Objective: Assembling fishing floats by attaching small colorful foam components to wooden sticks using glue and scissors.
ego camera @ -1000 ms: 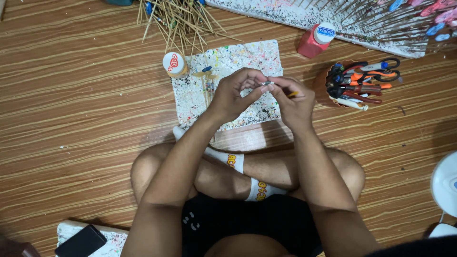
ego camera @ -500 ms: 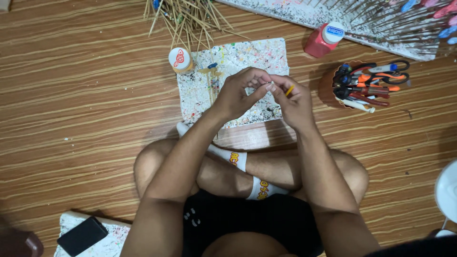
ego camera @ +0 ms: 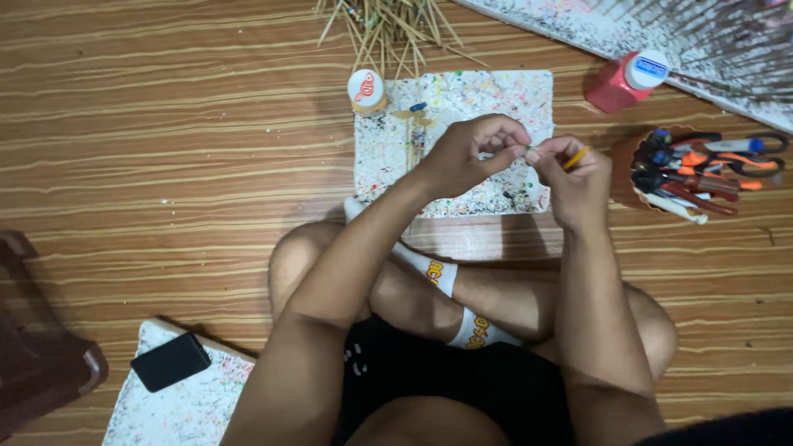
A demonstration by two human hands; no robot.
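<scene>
I sit cross-legged on a wooden floor. My left hand (ego camera: 472,153) and my right hand (ego camera: 572,177) meet above a paint-speckled white board (ego camera: 388,157), fingertips pinched together on a thin stick that I can barely see. My right hand also holds a small orange piece (ego camera: 576,157), sticking out past its fingers. On the board lie a few thin sticks with a blue blob (ego camera: 418,107) at their end. A small round glue bottle (ego camera: 366,89) stands at the board's far left corner.
A bundle of thin sticks (ego camera: 388,25) lies beyond the board. A red bottle with a white cap (ego camera: 626,80) and a brown cup of scissors and pens (ego camera: 694,165) stand at right. A black phone (ego camera: 170,362) rests on another speckled board near left. Dark furniture (ego camera: 33,363) sits at far left.
Both hands stay pinched together over the board. The view has shifted so that the board and hands sit further right in the picture, and dark furniture has come into view at left.
</scene>
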